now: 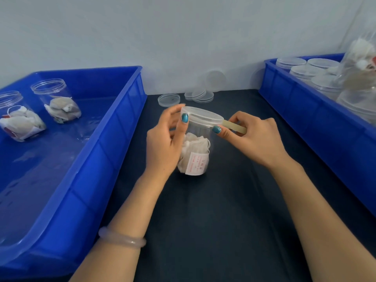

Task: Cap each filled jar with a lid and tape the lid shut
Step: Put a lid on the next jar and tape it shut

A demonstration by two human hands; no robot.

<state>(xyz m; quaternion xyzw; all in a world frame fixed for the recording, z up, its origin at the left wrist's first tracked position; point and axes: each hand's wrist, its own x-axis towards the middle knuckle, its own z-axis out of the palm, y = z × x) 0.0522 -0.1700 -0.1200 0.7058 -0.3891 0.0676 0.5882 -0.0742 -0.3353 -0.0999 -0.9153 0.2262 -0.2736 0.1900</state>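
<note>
Filled jar (196,147) at centre of bench (213,210), lid (201,116) on. Left hand (164,147): grip curled round jar at its 9 o'clock, thumb on lid rim. Right hand (254,137): grip pinching tape (234,127) at jar's 3 o'clock, tape end meeting lid rim.

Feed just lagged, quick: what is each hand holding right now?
Left hand: grips the jar, thumb on its lid.
Right hand: pinches the tape at the lid's rim.

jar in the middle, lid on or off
On: the lid covers the jar, which the left hand grips; the right hand pinches tape at its rim.
</note>
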